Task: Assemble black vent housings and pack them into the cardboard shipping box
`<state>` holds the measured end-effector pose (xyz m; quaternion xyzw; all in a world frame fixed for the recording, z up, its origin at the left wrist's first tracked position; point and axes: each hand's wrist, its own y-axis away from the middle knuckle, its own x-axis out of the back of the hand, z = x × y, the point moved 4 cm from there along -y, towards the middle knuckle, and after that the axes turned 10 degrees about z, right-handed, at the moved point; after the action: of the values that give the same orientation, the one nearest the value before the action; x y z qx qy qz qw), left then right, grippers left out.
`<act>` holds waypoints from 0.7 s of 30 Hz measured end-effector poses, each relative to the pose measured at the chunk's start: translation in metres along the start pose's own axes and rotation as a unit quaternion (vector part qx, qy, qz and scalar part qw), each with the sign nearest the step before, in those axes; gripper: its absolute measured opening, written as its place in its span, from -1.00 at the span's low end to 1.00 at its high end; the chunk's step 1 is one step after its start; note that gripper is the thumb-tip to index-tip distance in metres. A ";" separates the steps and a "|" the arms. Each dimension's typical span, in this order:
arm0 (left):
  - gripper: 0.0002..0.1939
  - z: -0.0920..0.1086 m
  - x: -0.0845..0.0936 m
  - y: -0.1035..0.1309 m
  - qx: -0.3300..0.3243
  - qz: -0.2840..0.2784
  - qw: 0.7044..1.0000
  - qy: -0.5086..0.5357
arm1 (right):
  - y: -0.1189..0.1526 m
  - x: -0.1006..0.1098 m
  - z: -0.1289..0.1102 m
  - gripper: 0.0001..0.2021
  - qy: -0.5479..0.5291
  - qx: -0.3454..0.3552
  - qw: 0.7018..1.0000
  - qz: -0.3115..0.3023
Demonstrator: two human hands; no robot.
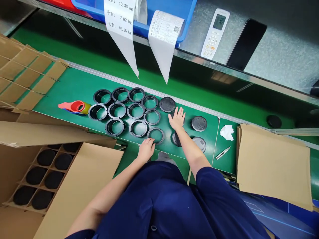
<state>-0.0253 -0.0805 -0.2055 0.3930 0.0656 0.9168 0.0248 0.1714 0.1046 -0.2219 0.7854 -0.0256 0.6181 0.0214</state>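
Black flanged rings (117, 110) stand in rows on the green tabletop, their hollow middles showing the surface below. At the front row's right end, the fingers of my left hand (146, 150) are bent together on the near rim of one black flanged ring (159, 131). My right hand (177, 119) lies with fingers stretched out over a dark round cap (183, 121), mostly hidden beneath it. Around this hand are more round black caps: one behind it (167, 104), one to the right (199, 123), a greyish one nearer me (199, 144), and one partly behind my forearm (175, 139).
Red and yellow rolls of tape (79, 107) lie left. An open carton (102, 162) holds black round parts between dividers. Rightward are crumpled tissue (227, 132), a utility knife (222, 153) and cardboard sheets (272, 162). A shelf above carries label rolls (166, 26) and a remote (215, 33).
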 end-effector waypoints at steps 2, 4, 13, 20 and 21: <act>-0.59 0.025 -0.012 -0.013 -0.062 -0.022 0.998 -0.023 | -0.007 0.014 0.015 -0.23 -0.005 -0.021 0.999 0.029; -0.55 0.059 -0.033 -0.029 -0.148 -0.068 0.985 -0.047 | -0.013 0.033 0.030 -0.24 -0.002 -0.034 0.998 0.055; -0.24 0.155 -0.141 -0.046 -0.271 -0.147 0.923 -0.231 | 0.011 0.029 0.044 0.16 0.028 0.044 0.992 -0.115; -0.34 0.153 -0.185 -0.055 -0.221 -0.148 0.908 -0.325 | -0.001 0.007 0.031 0.36 0.046 0.005 0.992 -0.113; -0.28 0.156 -0.179 -0.051 -0.235 -0.148 0.907 -0.315 | -0.001 0.011 0.032 0.38 0.042 -0.002 0.993 -0.109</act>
<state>0.2109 -0.0318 -0.2352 0.6303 -0.1053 0.7197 0.2715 0.2049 0.1034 -0.2189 0.7570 0.0596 0.6443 0.0913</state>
